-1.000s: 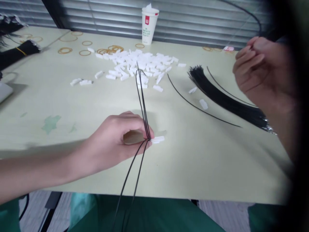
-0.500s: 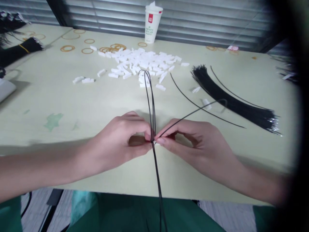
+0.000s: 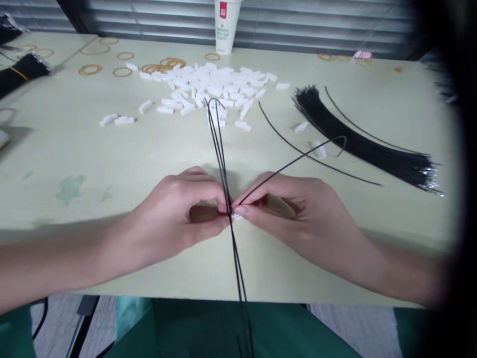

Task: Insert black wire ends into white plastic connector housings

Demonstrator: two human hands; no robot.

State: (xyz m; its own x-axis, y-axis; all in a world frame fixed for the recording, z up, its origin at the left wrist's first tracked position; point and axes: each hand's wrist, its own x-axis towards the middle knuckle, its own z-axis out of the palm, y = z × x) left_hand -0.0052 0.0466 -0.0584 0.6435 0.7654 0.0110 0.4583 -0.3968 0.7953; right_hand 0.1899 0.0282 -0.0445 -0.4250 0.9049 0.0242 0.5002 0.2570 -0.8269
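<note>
My left hand (image 3: 186, 214) is closed in a pinch on a small white plastic connector (image 3: 237, 217), mostly hidden by the fingertips. Several thin black wires (image 3: 219, 154) meet at that pinch; they loop up over the table, and other lengths hang down past its front edge. Thumb and forefinger of my right hand (image 3: 294, 214) pinch a single black wire (image 3: 285, 170) close to its end, right beside the connector. The wire's far part bends back over a thick bundle of black wires (image 3: 357, 134). Whether its tip sits inside the connector is hidden.
A pile of white connectors (image 3: 219, 82) lies beyond my hands, with a few strays around it. Rubber bands (image 3: 164, 65) and a paper cup (image 3: 226, 30) stand farther back. Loose wires flank the bundle at right. Another banded wire bundle (image 3: 28, 72) lies far left.
The view has shifted slightly, so the pile and cup sit higher and more to the left. The looped wires lean more to the left. Both hands keep their pinch.
</note>
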